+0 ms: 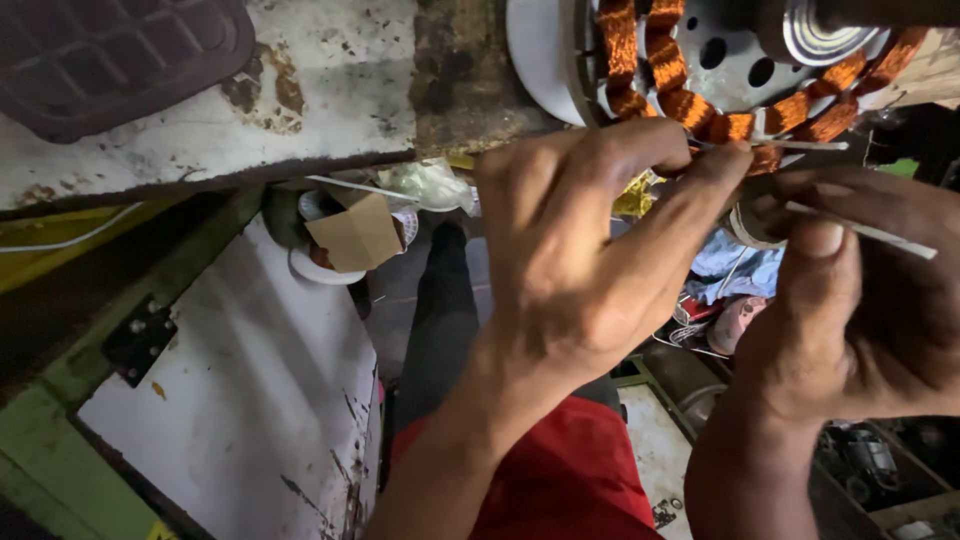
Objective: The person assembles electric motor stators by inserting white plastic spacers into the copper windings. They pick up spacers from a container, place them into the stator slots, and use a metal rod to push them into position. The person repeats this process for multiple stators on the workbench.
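At far left a dark grille (110, 60) sits on the stained white bench (330, 90), below it a white door (250, 400) with a black hinge (138, 338) on a green frame (60, 440), and a small cardboard box (355, 235) with clutter in the gap under the bench edge. Centre frame, my left hand (570, 260) reaches up with fingers extended, fingertips (735, 160) pressed against the lower coils of the stator (720, 90), pinching at a thin white sleeve (800, 145) that lies across the copper windings; I judge it is gripping the sleeve end, though the pinch itself is partly hidden. The stator rests at the bench edge, top right of the view, orange-copper coils ringed round a grey steel core with holes. Right side, my right hand (860, 300) is closed on a second white sleeve (870, 232), thumb on top, strip poking out to the right. To do this well, I think: keep left fingertips firm on the coil so the winding does not lift, feed the sleeve straight along the slot line, no kinking, do not scrape the enamel wire with a nail. Keep the right hand close to the coil so the strip stays stiff. My red clothing (560, 480) shows at the bottom, junk on the floor beyond.
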